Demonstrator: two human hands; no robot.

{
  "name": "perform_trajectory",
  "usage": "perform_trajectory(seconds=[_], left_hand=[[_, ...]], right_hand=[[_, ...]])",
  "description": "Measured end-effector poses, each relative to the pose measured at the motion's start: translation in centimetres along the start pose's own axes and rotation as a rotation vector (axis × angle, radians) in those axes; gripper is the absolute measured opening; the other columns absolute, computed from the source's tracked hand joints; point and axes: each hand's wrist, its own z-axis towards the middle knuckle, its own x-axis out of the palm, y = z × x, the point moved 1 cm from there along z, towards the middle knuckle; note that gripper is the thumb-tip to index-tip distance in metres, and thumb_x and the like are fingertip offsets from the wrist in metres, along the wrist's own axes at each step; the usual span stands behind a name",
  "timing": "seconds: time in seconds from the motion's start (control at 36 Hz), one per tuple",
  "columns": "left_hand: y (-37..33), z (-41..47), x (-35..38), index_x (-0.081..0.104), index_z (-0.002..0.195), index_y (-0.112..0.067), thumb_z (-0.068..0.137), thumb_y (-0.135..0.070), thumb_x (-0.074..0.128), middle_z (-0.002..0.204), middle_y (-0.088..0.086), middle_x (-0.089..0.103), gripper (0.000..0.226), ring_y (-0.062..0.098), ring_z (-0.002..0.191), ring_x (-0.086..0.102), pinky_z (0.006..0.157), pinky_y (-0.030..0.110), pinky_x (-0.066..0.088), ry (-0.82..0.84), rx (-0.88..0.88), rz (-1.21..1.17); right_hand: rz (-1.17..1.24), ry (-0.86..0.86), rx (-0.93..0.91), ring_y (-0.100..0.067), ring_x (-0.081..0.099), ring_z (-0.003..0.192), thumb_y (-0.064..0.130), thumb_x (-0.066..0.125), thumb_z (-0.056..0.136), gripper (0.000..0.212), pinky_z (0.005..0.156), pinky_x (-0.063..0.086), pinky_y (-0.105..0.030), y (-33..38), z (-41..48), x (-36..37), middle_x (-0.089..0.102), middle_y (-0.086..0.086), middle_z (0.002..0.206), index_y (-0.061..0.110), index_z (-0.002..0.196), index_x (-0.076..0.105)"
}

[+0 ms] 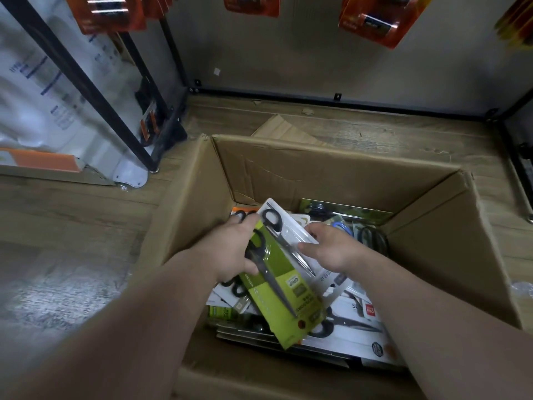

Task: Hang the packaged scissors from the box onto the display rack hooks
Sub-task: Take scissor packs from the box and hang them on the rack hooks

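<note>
Both forearms come in from the bottom edge, reaching down into the box. The left hand [230, 246] has its fingers curled round the top end of a green scissors pack [285, 295], right at the black handles. The right hand [331, 249] pinches the edge of a white scissors pack [288, 226] between thumb and fingers. Both packs are held just above the pile [354, 319], low inside the cardboard box [317, 157].

Progress-wise I'd call this the pick-up stage. Nothing in hand is near a hook yet, and the box still holds plenty of packs.

The only word I can honestly read is "GRIP" on the green card. The rest of the print is too small or blurry.

Further back there's wood-look floor, then the black rack frame [346, 101]. Orange carded packs [372, 21] hang along the top, and I can't tell what's in them.
</note>
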Motion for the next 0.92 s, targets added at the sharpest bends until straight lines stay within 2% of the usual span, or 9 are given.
perform_trajectory(seconds=[0.11,0.22,0.28,0.36,0.53,0.58,0.67,0.81,0.92], left_hand=[[-0.7,0.8,-1.0,0.020,0.156,-0.026,0.081,-0.027,0.082,0.155,0.010,0.031,0.098,0.026,0.139,0.041,0.114,0.031,0.033,-0.046,0.013,-0.023],[-1.4,1.9,-0.6,0.024,0.154,-0.023,0.086,-0.028,0.078,0.142,0.011,0.040,0.087,0.029,0.128,0.050,0.110,0.039,0.040,-0.081,0.014,-0.012],[-1.7,2.1,-0.4,0.024,0.154,-0.021,0.089,-0.030,0.074,0.143,0.012,0.039,0.083,0.030,0.130,0.048,0.110,0.040,0.039,-0.086,0.009,0.000],[-2.1,2.4,0.1,0.023,0.155,-0.020,0.092,-0.033,0.070,0.146,0.012,0.038,0.079,0.031,0.133,0.044,0.112,0.042,0.038,-0.105,0.022,0.016],[-2.9,2.3,0.5,0.028,0.150,-0.012,0.095,-0.041,0.064,0.145,0.016,0.041,0.072,0.035,0.131,0.048,0.106,0.042,0.040,-0.234,-0.105,-0.027],[-2.8,2.3,0.4,0.027,0.150,-0.008,0.095,-0.042,0.063,0.144,0.019,0.043,0.074,0.036,0.131,0.047,0.106,0.042,0.039,-0.259,-0.169,-0.091],[-2.4,2.6,0.4,0.038,0.142,-0.005,0.094,-0.041,0.065,0.136,0.018,0.054,0.066,0.034,0.126,0.053,0.103,0.041,0.044,-0.274,-0.232,-0.253],[-2.2,2.7,0.9,0.066,0.114,-0.013,0.095,-0.036,0.066,0.111,0.006,0.072,0.030,0.027,0.104,0.067,0.094,0.038,0.053,-0.231,-0.274,-0.670],[-2.5,2.7,1.1,0.066,0.105,-0.015,0.093,-0.036,0.069,0.103,0.008,0.074,0.025,0.028,0.093,0.072,0.087,0.047,0.059,-0.131,-0.392,-1.012]], right_hand=[[0.102,0.001,-0.011,-0.012,0.065,0.085,0.042,0.051,0.101,0.020,0.066,0.046,-0.025,0.2,-0.2,0.3,0.068,0.006,0.098,0.028,0.111,0.060],[0.258,-0.028,0.012,-0.019,0.053,0.123,0.059,0.037,0.101,0.049,0.094,0.038,-0.031,0.3,-0.5,0.3,0.055,0.009,0.130,0.029,0.137,0.052],[0.303,0.016,-0.011,-0.017,0.058,0.114,0.060,0.047,0.096,0.044,0.090,0.043,-0.029,0.2,-0.5,0.4,0.059,0.014,0.118,0.030,0.126,0.056],[0.259,0.040,-0.035,-0.015,0.070,0.088,0.039,0.065,0.094,0.019,0.078,0.056,-0.029,-0.2,-0.3,0.6,0.072,0.006,0.097,0.025,0.107,0.062],[0.354,0.029,-0.044,-0.010,0.061,0.082,0.026,0.057,0.101,0.009,0.070,0.048,-0.018,-0.6,-0.4,0.0,0.066,0.008,0.095,0.022,0.109,0.058],[0.393,0.031,-0.019,-0.008,0.056,0.086,0.030,0.055,0.102,0.022,0.075,0.045,-0.020,-0.7,-0.5,-0.2,0.063,0.010,0.110,0.024,0.122,0.053],[0.421,0.031,0.025,-0.023,0.052,0.122,0.042,0.057,0.098,0.063,0.104,0.038,-0.035,-0.8,-0.3,-0.3,0.043,0.000,0.152,0.022,0.153,0.033],[0.588,0.069,0.047,-0.029,0.046,0.135,0.053,0.066,0.084,0.081,0.114,0.036,-0.049,-0.3,0.0,0.5,0.044,-0.005,0.152,0.022,0.152,0.034],[0.623,0.136,-0.001,-0.020,0.062,0.109,0.030,0.056,0.101,0.022,0.099,0.048,-0.041,0.4,-0.3,0.7,0.069,-0.002,0.117,0.022,0.121,0.059]])
